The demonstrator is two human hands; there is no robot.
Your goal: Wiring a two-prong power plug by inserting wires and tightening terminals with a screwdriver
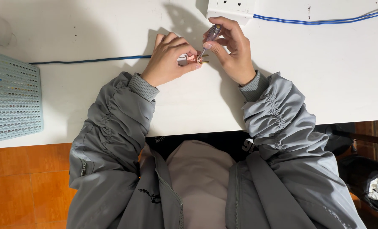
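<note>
On the white table: your two hands meet near its far edge, sleeves of a grey jacket resting on the table (pixel 324 85).
Left hand: your left hand (pixel 168 59) is curled shut around a small plug part (pixel 196 59); thumb and fingers pinch it, and two brass-coloured prongs stick out to the right.
Right hand: your right hand (pixel 233 51) is closed in a pencil-like grip on a small screwdriver (pixel 210 37) with a clear purplish handle, its tip pointing down at the plug part.
Step in hand: judging by the tip's position, you are working a screw on the plug part; the screw itself is hidden by your fingers.
Next move calls for: a steady pinch from the left hand and the blade kept square in the slot, since the part is small and could twist.
Around you: a blue cable (pixel 91 60) runs off left behind your left hand, a white power strip (pixel 231 8) sits just beyond your right hand, and a pale mesh basket (pixel 15 97) stands well apart at the left edge.
</note>
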